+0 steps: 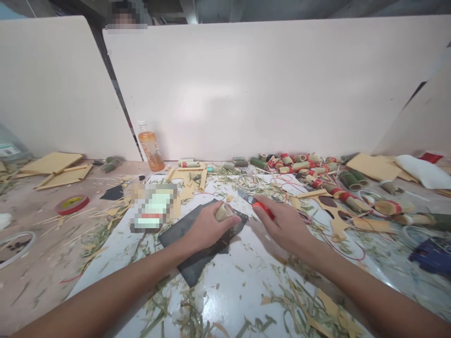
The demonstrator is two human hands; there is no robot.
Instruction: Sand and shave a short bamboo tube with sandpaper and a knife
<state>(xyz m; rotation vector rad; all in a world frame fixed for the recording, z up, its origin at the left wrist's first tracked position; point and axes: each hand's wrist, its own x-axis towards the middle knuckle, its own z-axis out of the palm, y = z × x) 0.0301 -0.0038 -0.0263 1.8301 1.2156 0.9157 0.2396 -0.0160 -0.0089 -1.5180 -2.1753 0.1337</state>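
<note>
My left hand (205, 226) is closed round a short piece of bamboo (223, 213), its pale cut end facing up between thumb and fingers. That hand rests over a dark, thin sheet (181, 230) that looks like sandpaper. To its right, my right hand (278, 220) grips a red-handled knife (262, 209). The knife's grey blade (245, 196) points forward and left, apart from the bamboo. Under both hands lies a white board (232, 281) strewn with green and pale shavings.
Bamboo tubes with red bands (299, 165) are heaped at the back right. A drink bottle (151, 148) stands before the white partition (264, 89). A phone (155, 209), a roll of red tape (72, 205) and yellow envelopes (63, 171) lie leftward; a dark blue object (431, 257) is far right.
</note>
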